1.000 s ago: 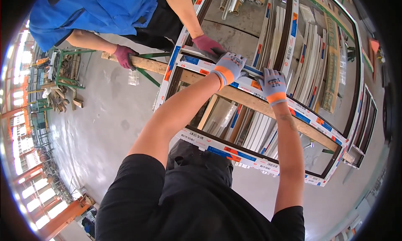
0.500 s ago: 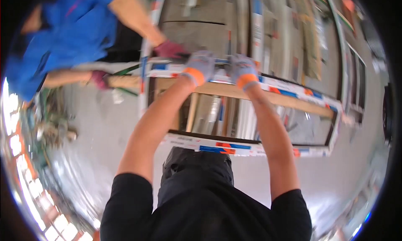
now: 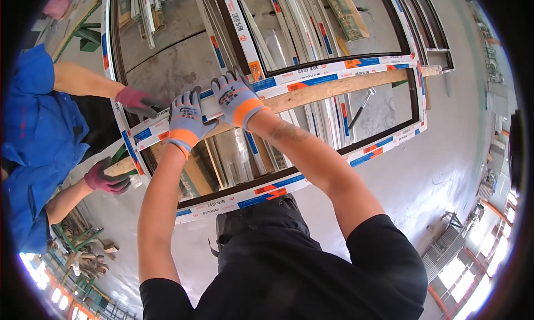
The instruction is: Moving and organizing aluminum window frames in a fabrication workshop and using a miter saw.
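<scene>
A large dark window frame (image 3: 300, 178), its faces covered in white film with blue and orange print, lies in front of me. My left hand (image 3: 188, 117), in a grey glove with an orange cuff, has its fingers over the frame's middle crossbar (image 3: 328, 74) and its thumb out to the right. Close beside it, my right hand (image 3: 236, 97), gloved alike, is curled over the same bar near where an upright bar (image 3: 240, 28) meets it. Both palms hide what lies under them. Beneath the crossbar runs a wooden plank (image 3: 311, 96).
A co-worker in blue (image 3: 41, 131) stands at left, one maroon-gloved hand (image 3: 136, 101) at the frame's corner, the other (image 3: 105, 178) by the plank's end. Long profiles (image 3: 295, 19) and a hammer-like tool (image 3: 361, 107) show through the openings. More frames (image 3: 431, 19) stand at far right.
My view has turned, so the frame now slants up to the right and my hands appear further left. Both stay on the crossbar. The co-worker's lower hand has opened beside the plank.
</scene>
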A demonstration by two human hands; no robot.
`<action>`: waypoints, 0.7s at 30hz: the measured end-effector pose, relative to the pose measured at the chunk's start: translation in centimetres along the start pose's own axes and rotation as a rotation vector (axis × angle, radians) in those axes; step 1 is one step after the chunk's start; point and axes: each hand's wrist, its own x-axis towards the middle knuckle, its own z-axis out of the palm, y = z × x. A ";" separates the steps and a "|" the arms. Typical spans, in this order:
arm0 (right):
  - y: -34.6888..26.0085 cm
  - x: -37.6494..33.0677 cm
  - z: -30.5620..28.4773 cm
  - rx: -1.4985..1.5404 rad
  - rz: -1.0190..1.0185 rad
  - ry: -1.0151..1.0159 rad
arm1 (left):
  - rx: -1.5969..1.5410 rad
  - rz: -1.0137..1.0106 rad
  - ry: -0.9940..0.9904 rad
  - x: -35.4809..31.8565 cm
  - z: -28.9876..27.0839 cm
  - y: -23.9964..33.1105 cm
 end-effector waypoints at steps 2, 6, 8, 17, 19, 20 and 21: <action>0.5 1.0 2.0 -0.107 0.067 0.106 | -0.006 -0.013 0.251 1.5 2.5 -0.2; 0.9 0.7 0.6 0.067 0.011 0.009 | -0.079 -0.006 0.270 0.8 3.5 -1.3; 1.0 0.5 0.3 0.071 -0.010 0.059 | -0.073 -0.019 0.309 0.6 3.0 -1.1; -4.1 -0.6 -4.0 0.015 0.006 -0.069 | -0.182 -0.056 0.143 -3.1 0.9 -1.9; -3.9 -2.2 -1.6 -0.080 0.094 0.100 | -0.079 -0.060 0.403 -4.0 1.7 0.3; -5.2 -2.9 -2.4 -0.050 0.133 0.026 | -0.017 -0.099 0.525 -5.4 2.2 0.7; -6.1 -3.2 -3.0 0.008 0.161 0.001 | -0.009 -0.128 0.525 -7.3 2.0 1.2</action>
